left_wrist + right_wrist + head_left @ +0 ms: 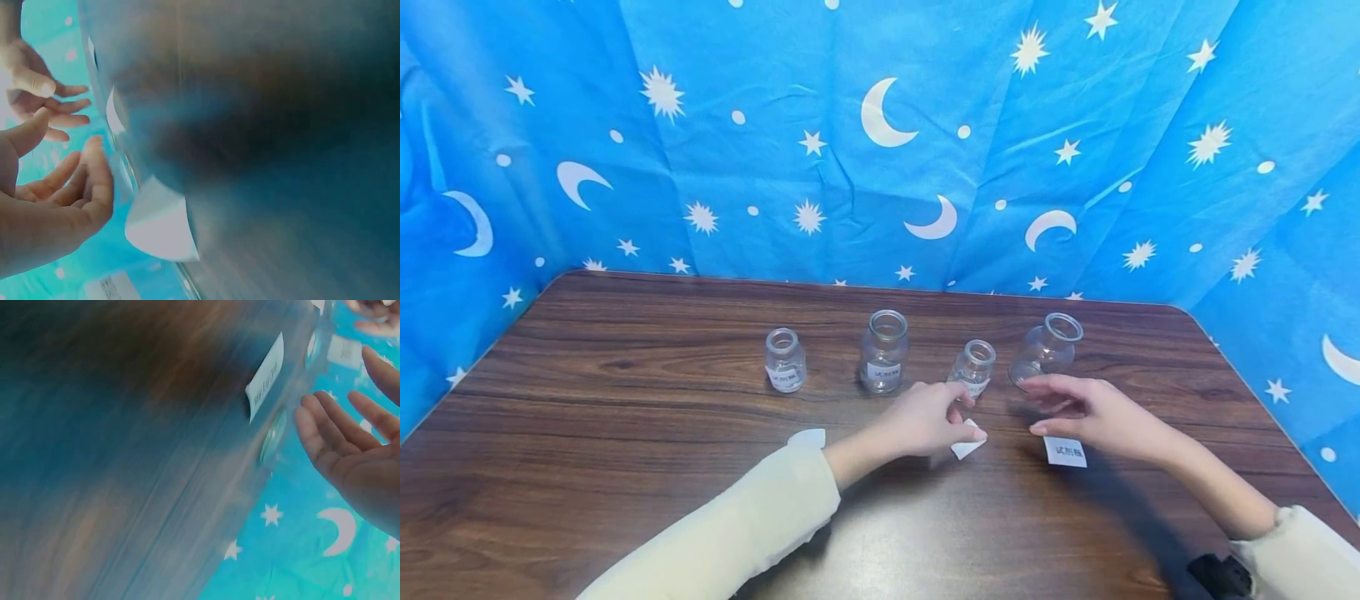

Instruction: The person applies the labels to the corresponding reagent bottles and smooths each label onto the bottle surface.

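Note:
My left hand (pixel 934 419) is over the table in front of a small labelled glass jar (pixel 976 357), its fingertips overlapping the jar's lower part. Thumb and fingers stand apart, holding nothing. A white paper piece (pixel 967 442) lies just beneath this thumb. To the right, my right hand (pixel 1097 414) reaches toward a round glass jar (pixel 1051 350) that shows no label, fingers loosely bent with nothing between them. Below that hand lies a white label with printed characters (pixel 1066 452); in the right wrist view this label (pixel 267 378) looks slightly curled.
Two more glass jars, a small one (pixel 784 358) and a larger one (pixel 886 346), stand to the left, both bearing white labels. Another scrap of white paper (pixel 807 437) shows beside the left sleeve. Behind the wooden table (pixel 625 375) hangs a blue cloth (pixel 820 167) with moons and stars.

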Demonstrator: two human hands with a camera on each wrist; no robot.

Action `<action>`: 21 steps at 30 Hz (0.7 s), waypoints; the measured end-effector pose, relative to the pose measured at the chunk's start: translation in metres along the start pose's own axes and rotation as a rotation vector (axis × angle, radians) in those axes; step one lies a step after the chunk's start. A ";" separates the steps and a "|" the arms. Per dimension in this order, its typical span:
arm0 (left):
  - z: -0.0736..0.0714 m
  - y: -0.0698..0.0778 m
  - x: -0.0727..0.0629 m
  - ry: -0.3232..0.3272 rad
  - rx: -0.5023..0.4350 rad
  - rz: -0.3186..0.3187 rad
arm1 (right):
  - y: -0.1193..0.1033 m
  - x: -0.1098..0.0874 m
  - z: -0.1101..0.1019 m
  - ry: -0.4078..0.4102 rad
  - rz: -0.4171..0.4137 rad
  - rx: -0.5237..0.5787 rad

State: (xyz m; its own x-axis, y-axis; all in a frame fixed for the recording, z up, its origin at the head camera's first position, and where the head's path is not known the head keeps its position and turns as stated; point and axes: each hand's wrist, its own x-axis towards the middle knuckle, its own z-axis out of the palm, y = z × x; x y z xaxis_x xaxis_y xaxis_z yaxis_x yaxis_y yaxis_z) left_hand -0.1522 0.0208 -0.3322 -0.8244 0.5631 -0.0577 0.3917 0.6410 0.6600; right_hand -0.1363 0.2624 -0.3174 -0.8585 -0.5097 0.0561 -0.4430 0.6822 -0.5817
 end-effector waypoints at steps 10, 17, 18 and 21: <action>0.026 0.020 0.006 -0.052 0.159 0.164 | 0.033 -0.030 -0.006 0.002 -0.019 -0.031; 0.040 0.033 0.018 -0.086 0.295 0.210 | 0.045 -0.037 -0.001 0.005 -0.017 -0.018; 0.042 0.034 0.020 -0.087 0.313 0.201 | 0.046 -0.037 0.000 0.018 -0.025 -0.030; 0.045 0.039 0.026 -0.086 0.357 0.180 | 0.048 -0.036 0.003 0.047 -0.047 -0.046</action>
State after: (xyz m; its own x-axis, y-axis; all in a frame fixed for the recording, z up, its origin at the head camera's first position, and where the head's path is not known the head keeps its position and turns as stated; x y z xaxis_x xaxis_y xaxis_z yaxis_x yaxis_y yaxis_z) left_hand -0.1403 0.0839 -0.3417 -0.6982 0.7149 -0.0376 0.6565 0.6604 0.3646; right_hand -0.1256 0.3119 -0.3493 -0.8473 -0.5173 0.1206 -0.4934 0.6824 -0.5394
